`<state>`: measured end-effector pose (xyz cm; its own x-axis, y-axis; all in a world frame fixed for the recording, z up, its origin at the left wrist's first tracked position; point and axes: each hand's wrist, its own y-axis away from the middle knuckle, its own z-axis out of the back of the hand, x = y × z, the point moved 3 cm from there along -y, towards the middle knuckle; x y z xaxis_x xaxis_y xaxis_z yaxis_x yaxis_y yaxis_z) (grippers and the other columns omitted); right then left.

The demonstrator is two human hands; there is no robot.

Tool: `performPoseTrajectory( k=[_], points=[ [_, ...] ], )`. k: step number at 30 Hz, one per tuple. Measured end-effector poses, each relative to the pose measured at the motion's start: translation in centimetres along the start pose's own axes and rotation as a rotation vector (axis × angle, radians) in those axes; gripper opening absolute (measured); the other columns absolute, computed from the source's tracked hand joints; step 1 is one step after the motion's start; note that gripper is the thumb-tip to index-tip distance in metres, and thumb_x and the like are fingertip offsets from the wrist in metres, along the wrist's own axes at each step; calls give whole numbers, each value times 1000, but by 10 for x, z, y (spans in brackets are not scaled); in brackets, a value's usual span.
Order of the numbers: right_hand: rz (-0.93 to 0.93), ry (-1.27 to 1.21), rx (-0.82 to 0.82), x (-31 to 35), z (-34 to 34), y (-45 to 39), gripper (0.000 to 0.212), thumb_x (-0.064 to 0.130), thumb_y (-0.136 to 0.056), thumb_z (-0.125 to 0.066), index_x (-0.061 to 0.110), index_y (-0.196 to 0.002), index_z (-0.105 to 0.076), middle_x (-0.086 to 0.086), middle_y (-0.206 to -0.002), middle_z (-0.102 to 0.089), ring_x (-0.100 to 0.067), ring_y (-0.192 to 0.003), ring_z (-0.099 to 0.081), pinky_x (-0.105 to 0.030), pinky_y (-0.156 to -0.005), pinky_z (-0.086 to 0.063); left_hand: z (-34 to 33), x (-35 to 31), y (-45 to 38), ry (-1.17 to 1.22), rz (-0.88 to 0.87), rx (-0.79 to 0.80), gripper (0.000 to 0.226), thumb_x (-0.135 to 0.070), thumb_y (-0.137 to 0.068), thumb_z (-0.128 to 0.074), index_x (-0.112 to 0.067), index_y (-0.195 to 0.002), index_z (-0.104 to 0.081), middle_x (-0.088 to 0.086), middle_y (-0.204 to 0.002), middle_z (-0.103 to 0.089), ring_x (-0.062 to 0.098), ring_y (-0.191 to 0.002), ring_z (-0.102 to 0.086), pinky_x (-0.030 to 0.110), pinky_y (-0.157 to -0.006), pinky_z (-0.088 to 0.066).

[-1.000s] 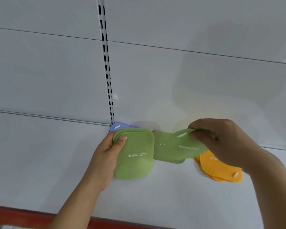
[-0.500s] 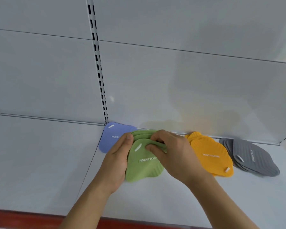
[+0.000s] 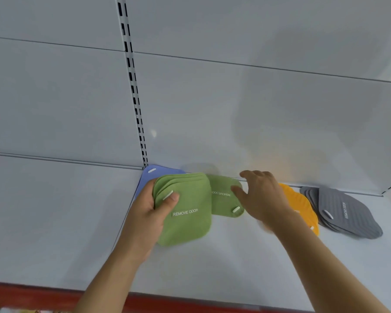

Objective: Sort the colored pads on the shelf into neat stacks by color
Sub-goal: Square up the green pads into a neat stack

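The left hand (image 3: 148,213) grips a stack of green fabric-faced square pads with rounded corners (image 3: 185,211) at its left edge: the thumb (image 3: 171,198) lies on the top pad beside its white slot, above the printed "REMOVE ODOR", and the other fingers curl beneath the stack, out of sight. The stack's upper edges are fanned slightly. Behind it, a blue rounded pad (image 3: 154,173) lies against the back corner of the white metal shelf (image 3: 212,263).

The right hand (image 3: 263,197) hovers with fingers spread and loosely extended over the right edge of a single green pad (image 3: 222,198) lying flat just right of the stack; contact cannot be determined. Partly hidden behind the right wrist lies a stack of orange ribbed pads (image 3: 303,203), with a stack of grey ribbed pads (image 3: 345,213) just beside it.
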<state>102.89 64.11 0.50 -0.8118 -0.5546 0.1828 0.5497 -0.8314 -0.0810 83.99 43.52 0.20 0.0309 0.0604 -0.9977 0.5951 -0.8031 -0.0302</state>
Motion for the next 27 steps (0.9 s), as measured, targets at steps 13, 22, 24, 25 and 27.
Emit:
performPoseTrajectory(
  k=[13,22,24,25,27],
  points=[
    [0,-132,182,10,-11,-19,81,43,-80,-79,26,-150,-42,-3,-135,-46,-28,-122,-56,-37,-98,-48,9,5,-1,40,23,-17,30,-31,-90,-72,-25,-119,-70,6,-120,-75,32,-116,-70,65,-104,-51],
    [12,64,144,15,-14,-6,14,34,-77,-65,27,-86,-58,9,-77,-57,-26,-90,-60,-35,-72,-50,4,5,-6,94,31,-4,29,-29,-90,-71,-26,-118,-72,4,-120,-76,29,-115,-71,61,-104,-52],
    [69,90,86,15,-12,-1,11,29,-79,-64,34,-87,-59,10,-81,-54,-24,-93,-57,-35,-75,-49,4,4,-6,104,37,0,30,-28,-90,-71,-25,-119,-72,4,-121,-77,29,-115,-72,60,-104,-53],
    [67,72,89,14,-10,0,13,24,-79,-62,33,-86,-58,10,-80,-57,-24,-91,-59,-35,-73,-51,4,4,-7,110,40,0,30,-28,-90,-71,-25,-120,-72,5,-121,-77,29,-114,-72,60,-104,-53],
    [14,-43,96,10,-2,3,12,16,-77,-60,27,-80,-55,6,-73,-64,-25,-76,-62,-36,-63,-54,4,4,-8,113,44,-3,30,-27,-90,-70,-24,-120,-71,5,-121,-76,29,-114,-72,59,-104,-53]
  ],
)
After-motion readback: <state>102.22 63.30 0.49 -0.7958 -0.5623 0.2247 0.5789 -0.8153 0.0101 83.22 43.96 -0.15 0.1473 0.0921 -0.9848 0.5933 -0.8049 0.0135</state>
